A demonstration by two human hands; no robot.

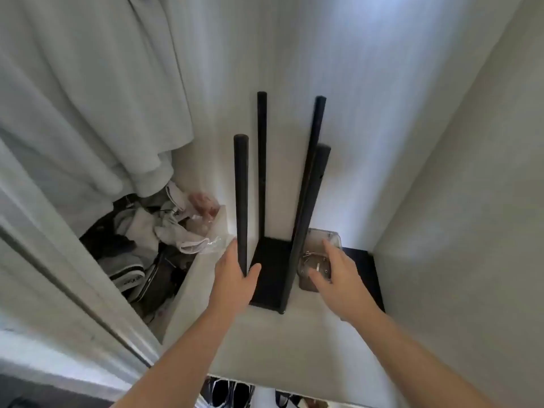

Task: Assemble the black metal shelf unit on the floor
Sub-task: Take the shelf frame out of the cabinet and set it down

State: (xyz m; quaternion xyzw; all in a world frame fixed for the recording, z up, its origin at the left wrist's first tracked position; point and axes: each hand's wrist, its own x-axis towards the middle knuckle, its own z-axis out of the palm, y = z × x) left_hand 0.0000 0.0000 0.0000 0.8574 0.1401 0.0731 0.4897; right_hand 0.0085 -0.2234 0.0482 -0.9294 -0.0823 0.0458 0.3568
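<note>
A black metal shelf unit stands on a pale surface: a black base panel (pixel 269 269) with several upright black posts rising from it, the near-left post (pixel 241 201) closest to me. My left hand (pixel 232 275) wraps its thumb and fingers around the bottom of that near-left post. My right hand (pixel 335 278) hovers with spread fingers over a clear plastic tray (pixel 321 240) holding small metal screws, just right of the unit. Another black panel (pixel 368 269) lies flat behind my right hand.
White walls close in at the back and right. Grey-white clothing (pixel 88 98) hangs on the left above a pile of clothes and plastic bags (pixel 164 240). A sliding door rail (pixel 73 275) runs along the left. Shoes (pixel 229 393) show below the surface's front edge.
</note>
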